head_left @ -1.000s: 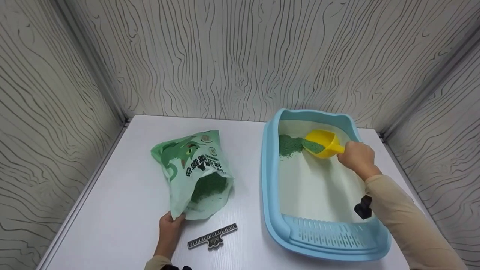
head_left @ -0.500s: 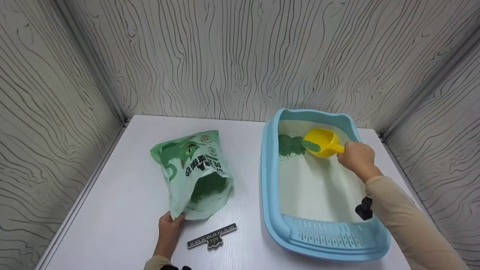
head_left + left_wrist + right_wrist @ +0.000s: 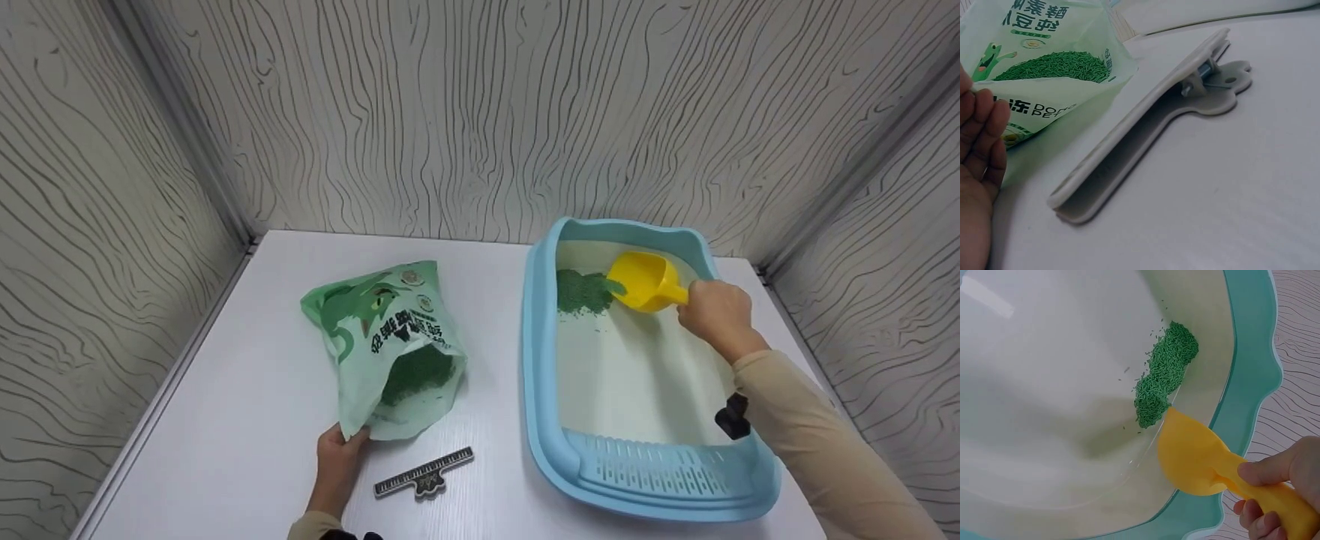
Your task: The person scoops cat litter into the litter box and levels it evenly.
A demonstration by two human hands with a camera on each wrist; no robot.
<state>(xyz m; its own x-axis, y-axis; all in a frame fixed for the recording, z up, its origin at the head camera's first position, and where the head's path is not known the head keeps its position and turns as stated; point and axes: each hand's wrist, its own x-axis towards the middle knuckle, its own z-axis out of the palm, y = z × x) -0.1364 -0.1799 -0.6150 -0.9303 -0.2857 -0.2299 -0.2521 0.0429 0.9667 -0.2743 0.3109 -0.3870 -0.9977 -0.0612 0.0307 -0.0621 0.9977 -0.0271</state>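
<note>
My right hand grips the handle of a yellow scoop, held tilted inside a blue litter box. A little green pellet litter lies at the scoop's lip, beside a pile of green litter at the box's far left corner. In the right wrist view the scoop has its tip at the end of the litter pile. My left hand pinches the mouth edge of a green litter bag, which lies with its opening toward me. Green litter shows inside the bag.
A bag clip with a piano-key pattern lies on the white table in front of the bag. At the box's near end is a slotted step. Wood-grain panels rise behind and at both sides.
The yellow scoop has tipped further and risen slightly, and the green litter in it has run out onto the pile, which has spread to the right. The left hand and bag have stayed put.
</note>
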